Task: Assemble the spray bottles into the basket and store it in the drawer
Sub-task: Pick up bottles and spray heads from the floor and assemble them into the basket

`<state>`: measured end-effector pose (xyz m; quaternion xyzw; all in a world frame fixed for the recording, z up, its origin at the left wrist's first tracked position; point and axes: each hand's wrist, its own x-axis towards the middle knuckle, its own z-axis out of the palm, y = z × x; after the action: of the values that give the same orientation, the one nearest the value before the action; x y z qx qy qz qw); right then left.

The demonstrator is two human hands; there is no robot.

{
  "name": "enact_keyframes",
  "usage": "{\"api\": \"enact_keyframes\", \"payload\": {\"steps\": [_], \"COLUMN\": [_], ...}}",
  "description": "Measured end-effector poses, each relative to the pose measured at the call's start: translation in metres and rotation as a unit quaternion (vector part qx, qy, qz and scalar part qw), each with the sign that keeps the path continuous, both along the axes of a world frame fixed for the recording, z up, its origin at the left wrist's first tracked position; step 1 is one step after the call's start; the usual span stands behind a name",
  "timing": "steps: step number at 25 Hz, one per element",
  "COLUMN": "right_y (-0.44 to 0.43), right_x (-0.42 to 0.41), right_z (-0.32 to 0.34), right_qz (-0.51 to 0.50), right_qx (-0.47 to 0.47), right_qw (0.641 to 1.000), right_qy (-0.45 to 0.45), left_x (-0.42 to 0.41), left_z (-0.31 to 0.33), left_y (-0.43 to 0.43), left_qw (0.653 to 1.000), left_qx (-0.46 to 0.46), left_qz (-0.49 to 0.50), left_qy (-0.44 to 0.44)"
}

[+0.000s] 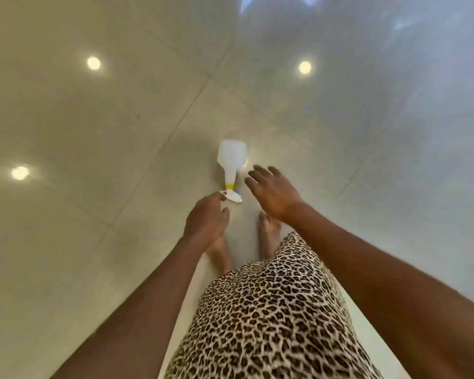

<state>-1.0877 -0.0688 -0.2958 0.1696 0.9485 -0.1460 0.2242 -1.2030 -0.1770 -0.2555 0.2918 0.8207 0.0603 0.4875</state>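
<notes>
Spray bottle (231, 160) lies on its side on the glossy cream tiled floor (93, 132). It is translucent white plastic with a yellow collar, and its white trigger head points toward two bare feet (268, 233). Left hand (207, 217) curls at the trigger; whether it grips is unclear. Right hand (271, 192) hovers just beside, fingers spread, holding nothing. Leopard-print fabric (271, 310) hangs below.

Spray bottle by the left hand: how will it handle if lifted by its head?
Probably light: the translucent spray bottle shows no liquid line, so it is likely empty. Held at the trigger head near the left hand, the wide body would likely swing. The glossy floor suggests it slides if nudged.
</notes>
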Motion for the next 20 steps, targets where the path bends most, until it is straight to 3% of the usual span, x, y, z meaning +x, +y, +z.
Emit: {"api": "enact_keyframes", "payload": {"steps": [2, 4, 6, 13, 16, 20], "right_y": [0.005, 0.006, 0.003, 0.006, 0.012, 0.026], "right_x": [-0.012, -0.028, -0.036, -0.045, -0.048, -0.050], "right_z": [-0.071, -0.142, -0.200, -0.264, -0.248, -0.200], "right_qz": [0.169, 0.307, 0.372, 0.448, 0.405, 0.272], "right_qx": [0.081, 0.136, 0.160, 0.231, 0.232, 0.187], "right_qw": [0.982, 0.942, 0.913, 0.864, 0.884, 0.941], "right_qy": [-0.004, -0.019, -0.051, -0.010, 0.041, 0.071], "left_x": [-0.003, -0.005, -0.004, 0.002, 0.002, -0.009], "left_z": [-0.067, -0.134, -0.188, -0.271, -0.255, -0.198], "left_y": [-0.001, -0.003, -0.004, 0.004, 0.009, 0.017], "left_qw": [1.000, 0.999, 0.998, 0.985, 0.969, 0.943], "left_qx": [-0.021, -0.036, -0.041, -0.029, -0.032, -0.002], "left_qz": [0.015, 0.027, 0.043, 0.171, 0.243, 0.331], "left_qy": [0.001, 0.002, 0.002, -0.016, -0.038, -0.046]}}
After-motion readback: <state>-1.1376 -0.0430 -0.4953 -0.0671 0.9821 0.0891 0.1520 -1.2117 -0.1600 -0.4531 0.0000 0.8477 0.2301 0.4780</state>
